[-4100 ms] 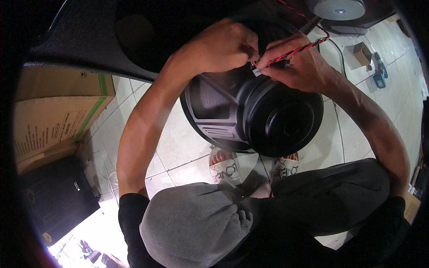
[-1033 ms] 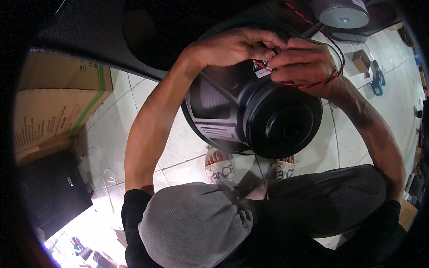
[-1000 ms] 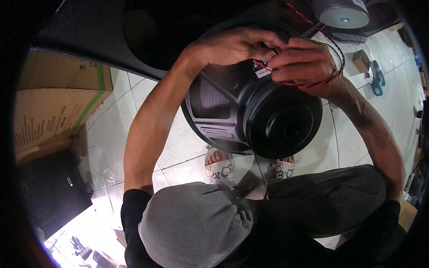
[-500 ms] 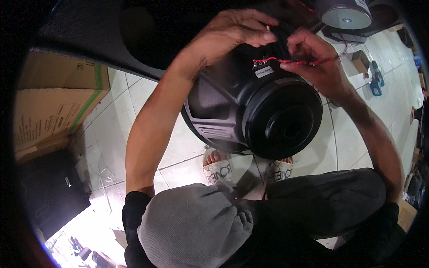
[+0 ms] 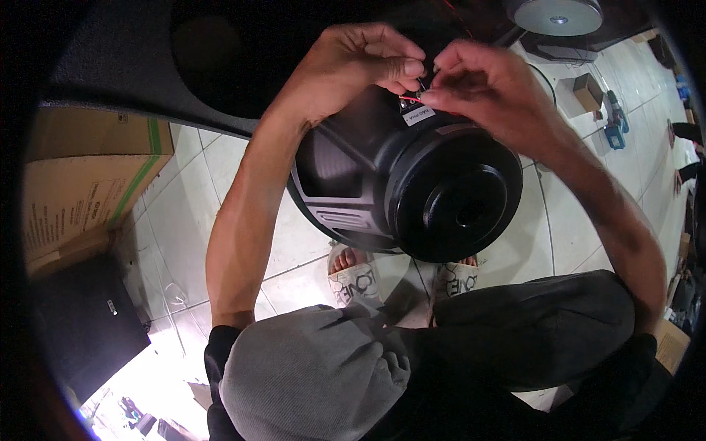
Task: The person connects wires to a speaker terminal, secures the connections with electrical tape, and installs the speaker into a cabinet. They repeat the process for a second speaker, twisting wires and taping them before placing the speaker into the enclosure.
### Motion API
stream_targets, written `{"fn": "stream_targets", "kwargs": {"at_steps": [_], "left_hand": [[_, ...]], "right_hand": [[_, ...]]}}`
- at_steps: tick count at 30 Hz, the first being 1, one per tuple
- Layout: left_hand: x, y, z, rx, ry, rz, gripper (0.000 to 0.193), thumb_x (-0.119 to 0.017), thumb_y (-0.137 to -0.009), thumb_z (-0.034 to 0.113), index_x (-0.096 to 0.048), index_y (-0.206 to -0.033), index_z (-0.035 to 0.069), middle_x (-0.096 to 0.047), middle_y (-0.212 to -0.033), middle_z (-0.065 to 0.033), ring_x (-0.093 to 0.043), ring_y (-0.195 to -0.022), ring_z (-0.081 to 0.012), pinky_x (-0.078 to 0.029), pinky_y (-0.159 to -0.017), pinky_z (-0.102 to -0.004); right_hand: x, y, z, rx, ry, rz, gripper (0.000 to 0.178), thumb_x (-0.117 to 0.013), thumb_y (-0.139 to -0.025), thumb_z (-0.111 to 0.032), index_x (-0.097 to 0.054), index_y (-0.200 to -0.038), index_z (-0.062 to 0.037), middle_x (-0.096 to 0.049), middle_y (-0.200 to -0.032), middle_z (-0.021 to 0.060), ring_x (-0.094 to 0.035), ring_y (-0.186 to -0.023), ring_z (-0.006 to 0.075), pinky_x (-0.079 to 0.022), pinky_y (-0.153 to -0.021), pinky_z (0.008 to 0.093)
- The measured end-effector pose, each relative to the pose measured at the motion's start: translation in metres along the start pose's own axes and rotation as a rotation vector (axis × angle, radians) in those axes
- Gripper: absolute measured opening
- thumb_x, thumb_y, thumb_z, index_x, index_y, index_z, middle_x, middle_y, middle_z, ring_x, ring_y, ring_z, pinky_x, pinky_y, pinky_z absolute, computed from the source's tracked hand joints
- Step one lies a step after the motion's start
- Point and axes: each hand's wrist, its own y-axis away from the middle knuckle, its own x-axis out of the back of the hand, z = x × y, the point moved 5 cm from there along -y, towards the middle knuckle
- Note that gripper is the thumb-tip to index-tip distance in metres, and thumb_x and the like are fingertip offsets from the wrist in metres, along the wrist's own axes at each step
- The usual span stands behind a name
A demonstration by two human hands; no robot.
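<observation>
1. I see the black, round, metal-looking speaker (image 5: 412, 176) between 1 and 2 o'clock of centre.
2. At its 11 o'clock, the left hand (image 5: 362, 62) has thumb and forefinger nearly meeting; I can't tell what they pinch.
3. At its 1 o'clock, the right hand (image 5: 487, 87) curls beside the thin red wire (image 5: 409, 98); grip unclear.

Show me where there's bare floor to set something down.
Bare tiles show between the speaker and right forearm, also between the cardboard box and left forearm. It's crowded near the white label, where left hand and right hand cluster around the red wire.
</observation>
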Motion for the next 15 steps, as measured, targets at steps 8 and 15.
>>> {"fn": "stream_targets", "kwargs": {"at_steps": [8, 15], "left_hand": [[0.002, 0.002, -0.002, -0.001, -0.177, 0.060, 0.019, -0.075, -0.089, 0.015, -0.072, -0.104, 0.004, -0.074, -0.090, -0.0075, -0.071, -0.090, -0.0160, -0.057, -0.082, -0.0319], [-0.001, 0.002, -0.012, 0.001, -0.099, 0.130, 0.023, -0.076, -0.086, 0.016, -0.072, -0.105, 0.004, -0.073, -0.096, -0.0078, -0.070, -0.095, -0.0176, -0.054, -0.089, -0.0306]], "right_hand": [[-0.007, -0.002, 0.002, -0.054, -0.004, 0.048, 0.016, -0.069, -0.094, -0.013, -0.062, -0.103, -0.0025, -0.069, -0.095, 0.0048, -0.067, -0.092, 0.0104, -0.058, -0.077, 0.0269], [-0.015, 0.001, 0.001, 0.076, -0.002, 0.186, 0.018, -0.067, -0.093, -0.007, -0.060, -0.109, -0.0032, -0.069, -0.096, 0.0057, -0.068, -0.091, 0.0120, -0.058, -0.073, 0.0267]]}}
